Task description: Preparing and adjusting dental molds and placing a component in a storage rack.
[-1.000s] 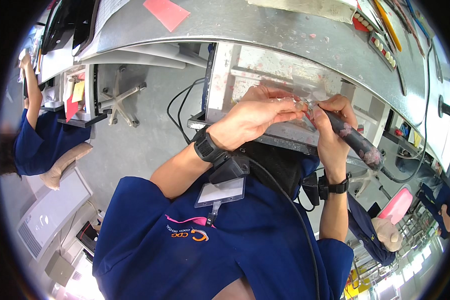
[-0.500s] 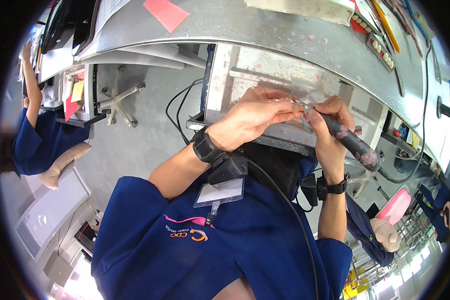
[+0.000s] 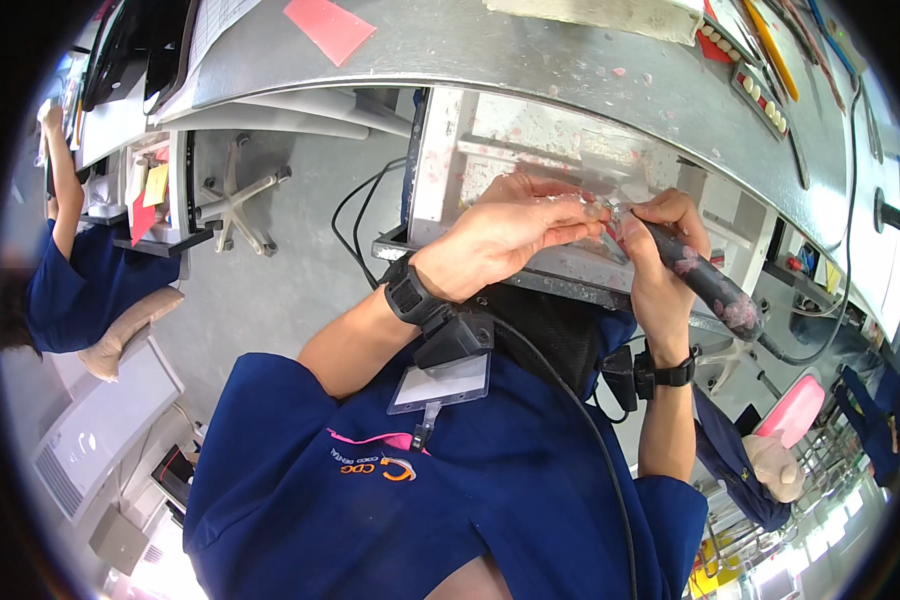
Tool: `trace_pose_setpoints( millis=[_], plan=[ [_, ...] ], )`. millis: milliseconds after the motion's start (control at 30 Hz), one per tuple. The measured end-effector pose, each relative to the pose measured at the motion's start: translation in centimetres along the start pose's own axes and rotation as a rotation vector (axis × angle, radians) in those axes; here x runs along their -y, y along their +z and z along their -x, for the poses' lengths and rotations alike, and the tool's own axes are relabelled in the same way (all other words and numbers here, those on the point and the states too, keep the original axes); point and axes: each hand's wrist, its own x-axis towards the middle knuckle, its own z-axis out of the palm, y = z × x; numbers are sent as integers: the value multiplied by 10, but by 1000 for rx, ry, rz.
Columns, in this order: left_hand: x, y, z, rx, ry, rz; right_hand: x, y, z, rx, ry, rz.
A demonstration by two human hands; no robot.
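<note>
- The left hand (image 3: 505, 228) pinches a small pale piece (image 3: 595, 211), mostly hidden by fingers.
- The right hand (image 3: 667, 262) grips a black, cylindrical, pink-stained corded handpiece (image 3: 712, 285), its tip end just beside the piece, between the hands.
- Under both hands, a white, pink-speckled open drawer (image 3: 434, 185).
- Beyond them, a grey metal desk (image 3: 440, 50): flat pink sheet (image 3: 330, 30) leftward, strip of white teeth (image 3: 760, 102) rightward.

The left forearm (image 3: 357, 338) slants upward to the right; the right forearm (image 3: 666, 430) stands nearly vertical. The left hand (image 3: 500, 235) points rightward, drawn into a pinch; the right hand (image 3: 663, 270), just beside it, is curled into a grip directed up and leftward.
</note>
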Motion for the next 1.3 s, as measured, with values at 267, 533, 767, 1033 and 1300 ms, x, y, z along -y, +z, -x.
trace_pose_setpoints(
  millis=[267, 533, 767, 1033, 1300],
  plan=[
    [2, -1, -1, -24, -4, 23, -2, -1, 0, 29, -9, -14],
    [2, 1, 0, -53, -7, 25, -1, 0, 2, 35, 2, -20],
    [3, 0, 0, -36, 25, -43, -2, 0, 2, 3, 17, -18],
    [5, 1, 0, -31, 79, -70, 0, 0, 2, 33, 37, -36],
    [6, -1, 0, 3, 98, -87, -2, -2, 3, 30, 34, -9]
  ],
)
